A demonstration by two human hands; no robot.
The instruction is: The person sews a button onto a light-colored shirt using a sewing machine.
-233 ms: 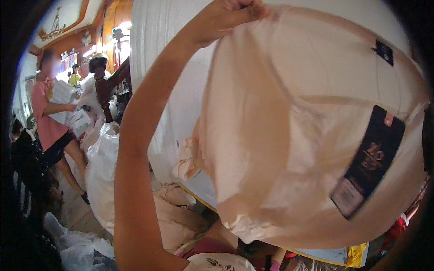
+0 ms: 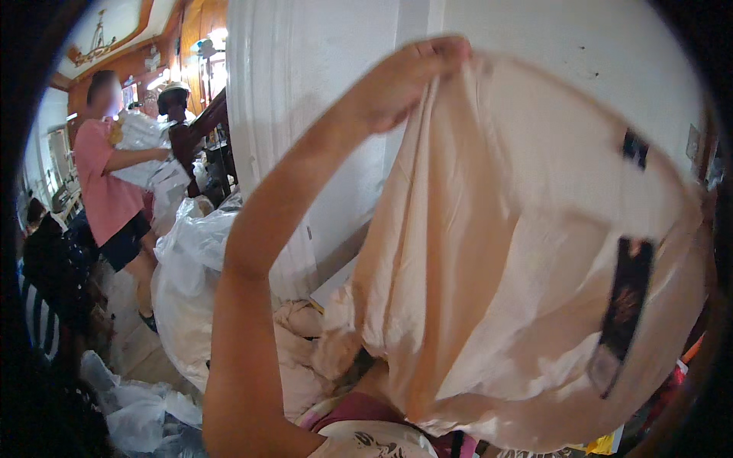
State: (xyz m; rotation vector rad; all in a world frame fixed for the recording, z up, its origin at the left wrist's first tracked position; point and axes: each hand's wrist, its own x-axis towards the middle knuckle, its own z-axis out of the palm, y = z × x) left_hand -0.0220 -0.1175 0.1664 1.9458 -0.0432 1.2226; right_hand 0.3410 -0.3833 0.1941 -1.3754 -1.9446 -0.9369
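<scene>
White wall behind a peach garment held up by one hand

White wall [image 2: 550, 34] fills the background, with a wood-panelled room opening at the left, where a person in a pink shirt [image 2: 111, 183] stands holding pale packages. Across the right half of the view spreads the peach garment [image 2: 473, 267], hanging below and to the right of the left hand [image 2: 424, 80]. That hand is raised, its fingers closed on the garment's upper left corner. I cannot tell the state of the right hand, which does not show.

Soft folds run down from the gripped corner; farther right the cloth spreads flatter, and its lower edge is bunched. A small dark label [image 2: 635, 149] sits near the upper edge, and a long dark tag [image 2: 628, 298], slightly blurred, hangs lower down. Near the left forearm stands a clear plastic bag [image 2: 183, 267].
</scene>
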